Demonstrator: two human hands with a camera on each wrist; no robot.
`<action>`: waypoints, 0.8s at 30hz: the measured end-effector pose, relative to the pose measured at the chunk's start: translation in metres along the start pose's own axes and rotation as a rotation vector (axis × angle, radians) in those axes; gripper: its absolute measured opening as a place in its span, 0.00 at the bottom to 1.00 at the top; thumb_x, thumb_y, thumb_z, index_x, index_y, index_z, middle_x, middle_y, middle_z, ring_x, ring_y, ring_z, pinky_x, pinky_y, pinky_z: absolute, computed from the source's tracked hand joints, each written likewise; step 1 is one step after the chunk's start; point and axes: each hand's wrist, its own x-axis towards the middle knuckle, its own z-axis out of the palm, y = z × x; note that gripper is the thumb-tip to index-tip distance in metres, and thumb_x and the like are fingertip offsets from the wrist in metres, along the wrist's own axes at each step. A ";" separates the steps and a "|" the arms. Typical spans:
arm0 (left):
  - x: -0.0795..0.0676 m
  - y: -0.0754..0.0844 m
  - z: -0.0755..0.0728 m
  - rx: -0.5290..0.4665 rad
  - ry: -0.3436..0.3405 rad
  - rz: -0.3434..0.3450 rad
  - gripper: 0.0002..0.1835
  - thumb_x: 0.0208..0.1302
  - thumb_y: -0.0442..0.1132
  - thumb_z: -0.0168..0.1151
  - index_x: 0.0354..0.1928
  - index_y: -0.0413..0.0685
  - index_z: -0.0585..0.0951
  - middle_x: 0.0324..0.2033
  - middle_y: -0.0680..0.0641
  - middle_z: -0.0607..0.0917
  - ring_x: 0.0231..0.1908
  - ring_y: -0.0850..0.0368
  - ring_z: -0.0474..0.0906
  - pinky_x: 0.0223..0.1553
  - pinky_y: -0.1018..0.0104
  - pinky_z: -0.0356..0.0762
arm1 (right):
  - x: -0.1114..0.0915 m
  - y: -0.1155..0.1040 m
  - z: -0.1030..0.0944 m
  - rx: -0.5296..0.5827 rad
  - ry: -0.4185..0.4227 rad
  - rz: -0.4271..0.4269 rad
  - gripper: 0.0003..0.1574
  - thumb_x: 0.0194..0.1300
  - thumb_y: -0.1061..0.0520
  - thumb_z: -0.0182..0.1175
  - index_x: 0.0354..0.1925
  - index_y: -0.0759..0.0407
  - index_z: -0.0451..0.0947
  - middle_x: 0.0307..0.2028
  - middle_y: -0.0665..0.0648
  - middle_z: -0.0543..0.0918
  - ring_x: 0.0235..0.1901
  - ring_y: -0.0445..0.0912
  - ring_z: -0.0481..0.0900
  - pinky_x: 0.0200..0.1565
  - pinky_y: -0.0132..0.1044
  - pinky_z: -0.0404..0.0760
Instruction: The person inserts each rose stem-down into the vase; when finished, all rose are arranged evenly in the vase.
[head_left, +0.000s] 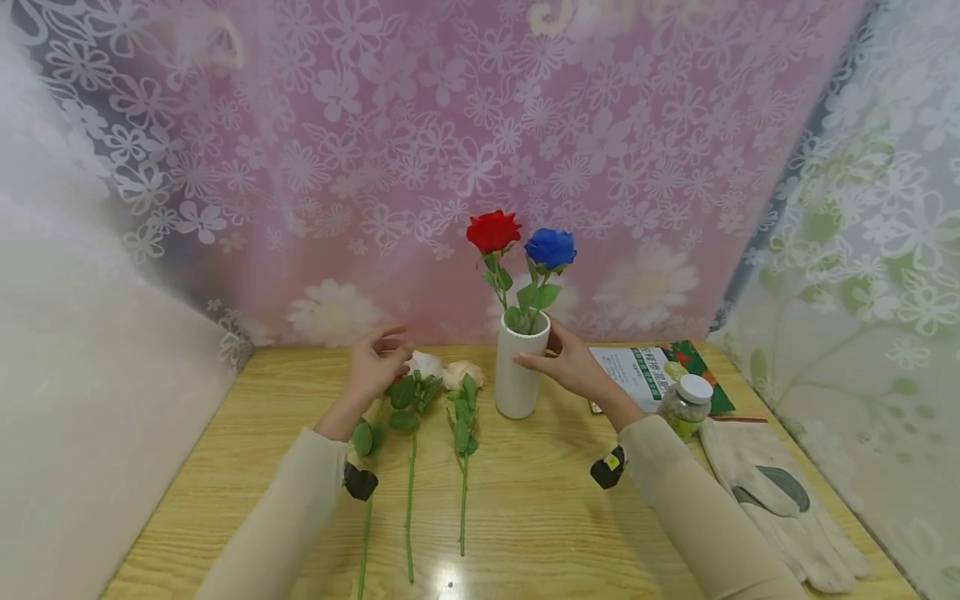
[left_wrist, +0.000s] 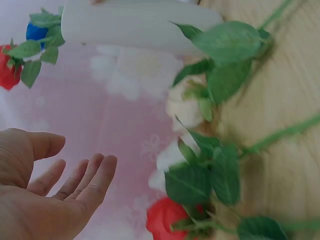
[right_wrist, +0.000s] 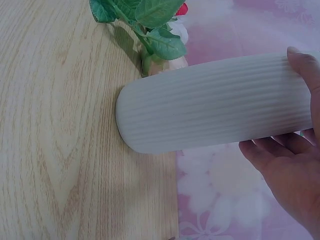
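A white ribbed vase (head_left: pixel 517 375) stands upright on the table, holding a red rose (head_left: pixel 493 232) and a blue rose (head_left: pixel 551 248) with green leaves. My right hand (head_left: pixel 567 360) grips the vase near its rim, thumb on the front and fingers round the far side. Over the flower heads to the left hovers my left hand (head_left: pixel 377 363), fingers loosely bent and nothing in them. Below it lie a white rose (head_left: pixel 426 364), a cream rose (head_left: pixel 462 375) and another red rose (left_wrist: pixel 166 218), which the left hand mostly hides in the head view.
On the right of the wooden table (head_left: pixel 555 517) are a printed packet (head_left: pixel 637 377), a jar with a white lid (head_left: pixel 686 404) and a pair of pale work gloves (head_left: pixel 780 500). A pink flowered curtain (head_left: pixel 420 167) hangs behind. The loose stems point toward me.
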 end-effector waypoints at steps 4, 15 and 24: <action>-0.014 -0.008 -0.017 0.037 -0.016 -0.021 0.24 0.77 0.34 0.61 0.72 0.39 0.75 0.58 0.27 0.82 0.44 0.54 0.89 0.47 0.60 0.91 | 0.000 -0.001 0.000 0.002 0.001 -0.006 0.53 0.70 0.49 0.72 0.83 0.42 0.55 0.74 0.59 0.73 0.71 0.60 0.75 0.67 0.62 0.80; -0.051 -0.032 -0.046 0.068 -0.039 -0.099 0.27 0.75 0.33 0.64 0.71 0.33 0.73 0.56 0.27 0.83 0.46 0.47 0.90 0.47 0.51 0.91 | 0.000 0.000 0.001 0.004 0.003 -0.004 0.53 0.71 0.50 0.71 0.83 0.43 0.54 0.74 0.59 0.72 0.73 0.61 0.73 0.68 0.62 0.79; -0.082 -0.050 -0.057 0.195 -0.077 -0.123 0.26 0.73 0.33 0.66 0.69 0.29 0.75 0.50 0.28 0.87 0.40 0.43 0.91 0.40 0.55 0.92 | -0.001 0.000 0.001 -0.009 0.004 0.003 0.53 0.71 0.49 0.71 0.83 0.42 0.54 0.74 0.59 0.72 0.72 0.61 0.74 0.67 0.62 0.79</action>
